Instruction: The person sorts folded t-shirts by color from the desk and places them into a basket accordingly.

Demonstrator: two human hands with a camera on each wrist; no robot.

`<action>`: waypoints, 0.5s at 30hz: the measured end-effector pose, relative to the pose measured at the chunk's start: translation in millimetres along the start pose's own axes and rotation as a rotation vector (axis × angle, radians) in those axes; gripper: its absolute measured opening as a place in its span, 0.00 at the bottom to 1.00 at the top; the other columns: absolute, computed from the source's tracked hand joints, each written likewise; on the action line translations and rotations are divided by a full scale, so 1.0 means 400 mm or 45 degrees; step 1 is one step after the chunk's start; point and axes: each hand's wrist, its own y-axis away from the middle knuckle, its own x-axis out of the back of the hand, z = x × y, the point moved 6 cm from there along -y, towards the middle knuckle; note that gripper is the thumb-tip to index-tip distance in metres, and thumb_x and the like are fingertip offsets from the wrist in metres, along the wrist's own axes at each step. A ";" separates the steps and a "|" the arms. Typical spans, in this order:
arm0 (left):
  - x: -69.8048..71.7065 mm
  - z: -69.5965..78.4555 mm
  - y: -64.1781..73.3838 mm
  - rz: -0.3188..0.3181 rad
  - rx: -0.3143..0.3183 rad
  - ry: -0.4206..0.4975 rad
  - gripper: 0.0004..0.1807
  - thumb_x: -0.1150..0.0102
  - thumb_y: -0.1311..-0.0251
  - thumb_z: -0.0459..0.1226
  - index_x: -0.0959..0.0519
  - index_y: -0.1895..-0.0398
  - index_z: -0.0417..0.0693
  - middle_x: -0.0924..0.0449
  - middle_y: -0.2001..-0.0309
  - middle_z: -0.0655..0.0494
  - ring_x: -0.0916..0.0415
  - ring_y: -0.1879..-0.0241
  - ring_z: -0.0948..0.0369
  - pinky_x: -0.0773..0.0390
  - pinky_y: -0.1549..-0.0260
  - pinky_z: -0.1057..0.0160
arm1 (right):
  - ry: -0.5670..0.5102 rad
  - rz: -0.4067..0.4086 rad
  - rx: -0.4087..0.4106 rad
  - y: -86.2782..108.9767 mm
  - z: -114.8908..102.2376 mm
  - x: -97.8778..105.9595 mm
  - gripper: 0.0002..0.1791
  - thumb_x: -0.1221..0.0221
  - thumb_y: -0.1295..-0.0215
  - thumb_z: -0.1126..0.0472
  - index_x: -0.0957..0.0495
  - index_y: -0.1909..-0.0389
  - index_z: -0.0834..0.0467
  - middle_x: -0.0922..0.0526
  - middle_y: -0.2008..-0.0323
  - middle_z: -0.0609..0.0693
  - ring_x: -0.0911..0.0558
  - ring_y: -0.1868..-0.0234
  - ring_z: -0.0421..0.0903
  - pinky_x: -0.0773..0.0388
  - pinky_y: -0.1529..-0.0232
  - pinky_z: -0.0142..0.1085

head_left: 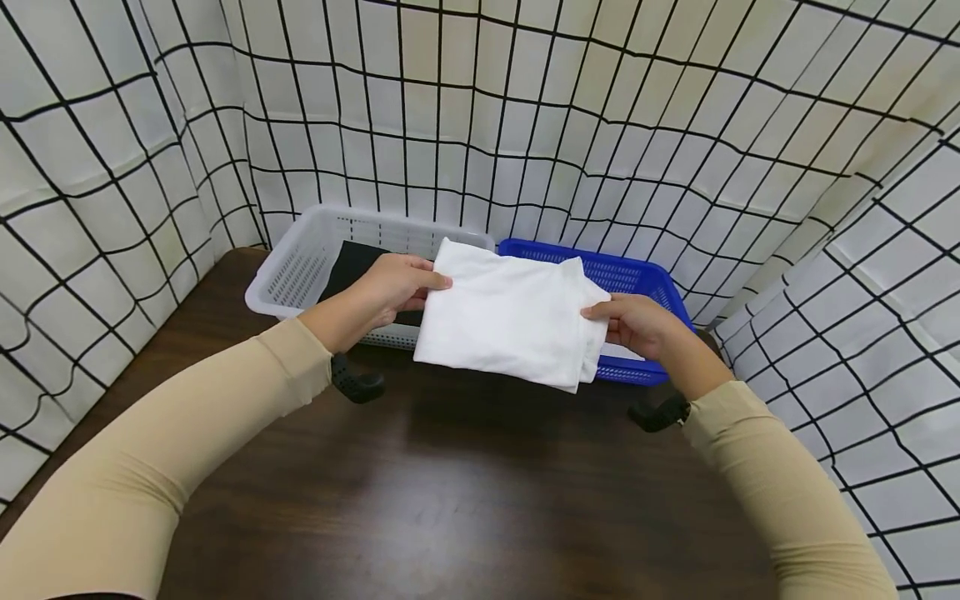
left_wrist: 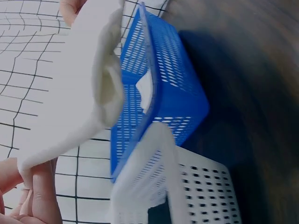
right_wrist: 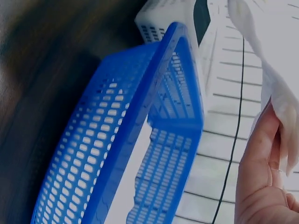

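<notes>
A folded white cloth is held up in the air between both hands, layers loose at its right edge. My left hand pinches its left edge, thumb on top and fingers beneath. At the opposite edge my right hand grips it between thumb and fingers. The cloth hangs in front of and above the blue basket and hides part of it. Inside that basket lies something white, also cloth-like. Behind my left hand stands a white basket with a black cloth in it.
Both baskets stand side by side at the back of a dark brown wooden table. A black wire grid with white sheeting behind it closes off the back and both sides. Each wrist carries a black device.
</notes>
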 end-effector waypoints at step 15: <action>-0.055 0.086 -0.086 0.000 -0.019 -0.074 0.21 0.35 0.37 0.36 0.22 0.42 0.40 0.19 0.56 0.52 0.19 0.72 0.66 0.15 0.66 0.70 | -0.049 0.068 0.017 -0.007 -0.038 0.085 0.11 0.43 0.29 0.64 0.30 0.49 0.57 0.16 0.69 0.39 0.15 0.67 0.36 0.17 0.60 0.28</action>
